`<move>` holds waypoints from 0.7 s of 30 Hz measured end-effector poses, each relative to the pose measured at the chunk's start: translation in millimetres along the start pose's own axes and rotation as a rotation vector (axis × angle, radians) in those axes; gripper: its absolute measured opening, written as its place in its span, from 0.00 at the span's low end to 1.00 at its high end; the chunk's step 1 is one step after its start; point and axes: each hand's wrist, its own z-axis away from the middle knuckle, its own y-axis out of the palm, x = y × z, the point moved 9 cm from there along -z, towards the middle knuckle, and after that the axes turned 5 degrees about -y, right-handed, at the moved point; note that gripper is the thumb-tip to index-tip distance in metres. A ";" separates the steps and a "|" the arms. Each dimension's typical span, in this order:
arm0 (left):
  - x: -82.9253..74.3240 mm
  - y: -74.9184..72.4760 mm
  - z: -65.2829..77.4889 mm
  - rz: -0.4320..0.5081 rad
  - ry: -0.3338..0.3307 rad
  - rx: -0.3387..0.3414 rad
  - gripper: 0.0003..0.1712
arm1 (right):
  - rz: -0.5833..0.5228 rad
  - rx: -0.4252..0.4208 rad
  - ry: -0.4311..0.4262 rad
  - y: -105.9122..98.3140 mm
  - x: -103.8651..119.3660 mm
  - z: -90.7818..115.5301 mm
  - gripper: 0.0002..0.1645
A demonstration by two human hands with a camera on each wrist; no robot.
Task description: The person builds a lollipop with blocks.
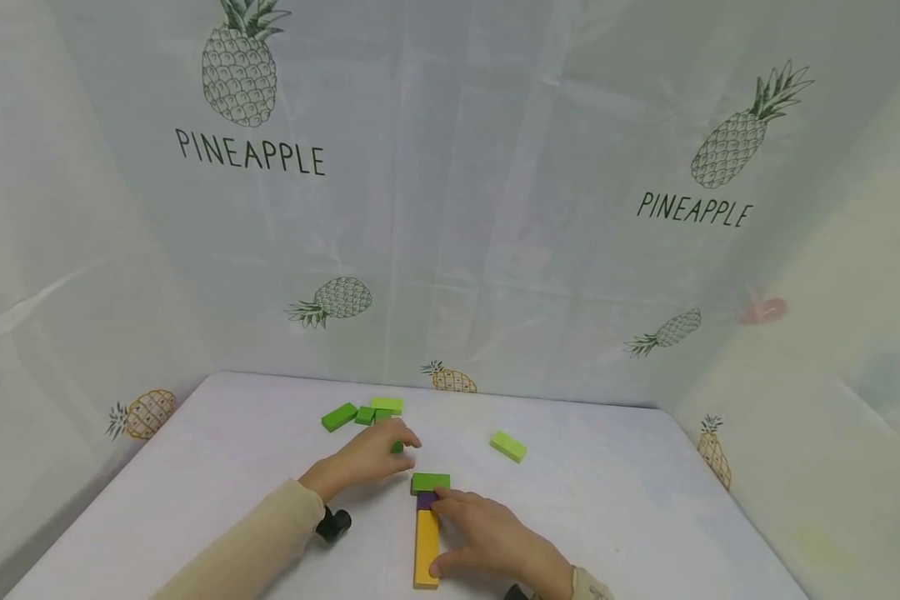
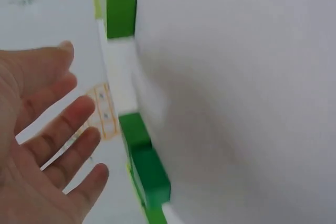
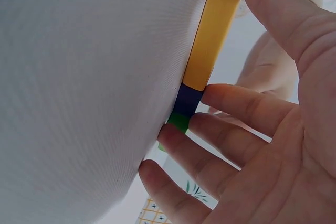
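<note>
A row of blocks lies on the table: a long yellow block (image 1: pixel 426 550), a short purple block (image 1: pixel 426 501) and a green block (image 1: pixel 431 482) set crosswise at the far end. My right hand (image 1: pixel 487 533) rests along the row's right side. Its thumb is at the yellow block's near end, and its fingertips (image 3: pixel 212 94) lie against the purple and green parts. To the left of the green block, my left hand (image 1: pixel 371 454) hovers with loosely spread fingers and holds nothing. A darker green block (image 1: pixel 397 447) shows beside its fingers.
Beyond the left hand lies a group of green blocks (image 1: pixel 339 417), with a lime block (image 1: pixel 387 405) at its back. Another lime block (image 1: pixel 508 447) lies apart on the right. A pineapple-printed curtain (image 1: pixel 480 208) hangs behind the white table (image 1: pixel 607 500).
</note>
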 end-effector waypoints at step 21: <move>31.2 -14.8 -15.1 -0.157 -0.112 -0.094 0.11 | -0.003 0.003 0.017 -2.4 1.0 1.8 0.47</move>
